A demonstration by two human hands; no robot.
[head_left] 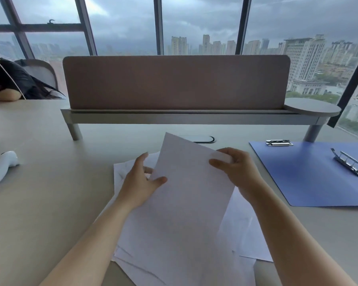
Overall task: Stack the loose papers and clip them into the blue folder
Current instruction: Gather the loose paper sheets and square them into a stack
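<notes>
A white sheet of paper (pixel 186 182) is lifted and tilted above the desk, its far corner pointing away from me. My right hand (pixel 236 168) pinches its right edge, and my left hand (pixel 142 182) holds its left edge with thumb on top. Beneath it, several loose white sheets (pixel 242 234) lie overlapping on the desk. The blue folder (pixel 302 178) lies open and flat at the right, carrying a metal clip (pixel 348 165) along its spine side and a second metal clip (pixel 279 143) at its far edge.
A brown desk divider (pixel 174 83) on a grey rail stands across the back. A white object (pixel 2 169) lies at the left edge. Another person's arm and dark sleeve (pixel 6 83) rest at the far left. A cable port (pixel 203 139) sits behind the paper.
</notes>
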